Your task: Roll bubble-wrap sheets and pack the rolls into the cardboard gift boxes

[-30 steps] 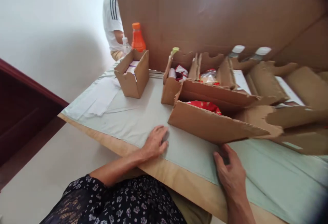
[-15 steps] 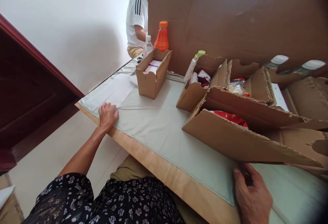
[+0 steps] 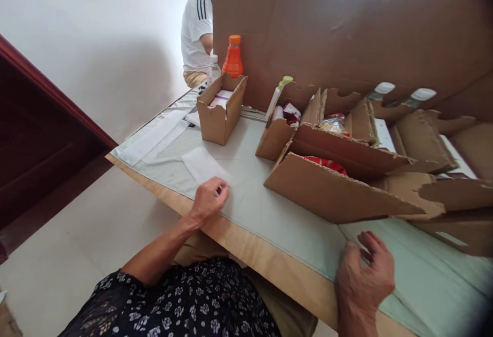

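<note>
My left hand [image 3: 210, 199] is closed in a pinch on the near end of a thin white sheet [image 3: 202, 165], perhaps a soft pouch. It lies on the pale cloth-covered table [image 3: 246, 188], its far end pointing up and left. Another white sheet [image 3: 154, 139] lies flat farther left. At the lower right, my right hand [image 3: 365, 270] is loosely curled above the table, thumb apart from the fingers, with nothing visible in it. It is just in front of a long cardboard bin [image 3: 339, 193] that has something red inside.
A small cardboard box [image 3: 213, 127] with white packs stands near an orange bottle [image 3: 233, 59] and a clear bottle [image 3: 213, 70]. More cardboard bins [image 3: 419, 131] fill the right side. Behind rises a cardboard panel [image 3: 327, 29]; a person [image 3: 194, 34] sits beyond it.
My left hand has moved right from the table's left end, bringing a white sheet with it. My right hand has shifted slightly left and up. The camera view has turned a little right.
</note>
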`<control>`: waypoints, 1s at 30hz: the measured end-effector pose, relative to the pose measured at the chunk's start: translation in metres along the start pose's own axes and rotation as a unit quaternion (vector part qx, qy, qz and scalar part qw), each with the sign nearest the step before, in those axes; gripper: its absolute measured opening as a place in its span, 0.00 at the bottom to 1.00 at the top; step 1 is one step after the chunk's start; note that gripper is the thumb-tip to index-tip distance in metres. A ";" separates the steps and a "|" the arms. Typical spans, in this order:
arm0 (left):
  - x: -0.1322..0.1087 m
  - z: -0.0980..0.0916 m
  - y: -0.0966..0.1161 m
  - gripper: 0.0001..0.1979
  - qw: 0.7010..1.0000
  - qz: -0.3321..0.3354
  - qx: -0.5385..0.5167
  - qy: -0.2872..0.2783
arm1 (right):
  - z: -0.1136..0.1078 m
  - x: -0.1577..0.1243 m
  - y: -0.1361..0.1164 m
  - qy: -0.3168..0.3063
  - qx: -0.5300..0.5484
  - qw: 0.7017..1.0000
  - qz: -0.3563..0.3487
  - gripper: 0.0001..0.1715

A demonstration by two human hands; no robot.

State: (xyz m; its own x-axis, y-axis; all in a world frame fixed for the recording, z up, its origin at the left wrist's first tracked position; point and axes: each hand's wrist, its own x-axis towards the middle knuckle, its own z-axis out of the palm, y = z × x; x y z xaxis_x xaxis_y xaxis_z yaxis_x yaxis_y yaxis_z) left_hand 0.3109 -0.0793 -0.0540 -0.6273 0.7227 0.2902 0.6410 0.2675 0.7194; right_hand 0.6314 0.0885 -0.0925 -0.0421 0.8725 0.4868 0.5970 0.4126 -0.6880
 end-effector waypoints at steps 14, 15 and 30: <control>-0.048 0.044 0.042 0.10 0.973 0.147 -0.119 -0.135 | 0.035 -0.051 -0.063 -0.217 -0.053 0.975 -0.013 0.32; -0.045 0.041 0.032 0.10 0.979 0.150 -0.086 -0.111 | 0.043 -0.046 -0.067 -0.223 -0.071 0.972 -0.030 0.31; -0.029 0.036 -0.016 0.21 0.950 0.238 0.015 -0.201 | 0.008 -0.063 -0.084 -0.396 -0.026 0.918 0.029 0.27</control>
State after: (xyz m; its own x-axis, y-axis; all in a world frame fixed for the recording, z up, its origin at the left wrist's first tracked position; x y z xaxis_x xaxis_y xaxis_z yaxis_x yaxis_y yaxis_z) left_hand 0.3350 -0.0817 -0.0963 -0.0470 0.9497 0.3095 0.8253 -0.1376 0.5476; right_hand 0.5780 0.0010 -0.0695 -0.5648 0.8182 -0.1076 0.6538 0.3640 -0.6634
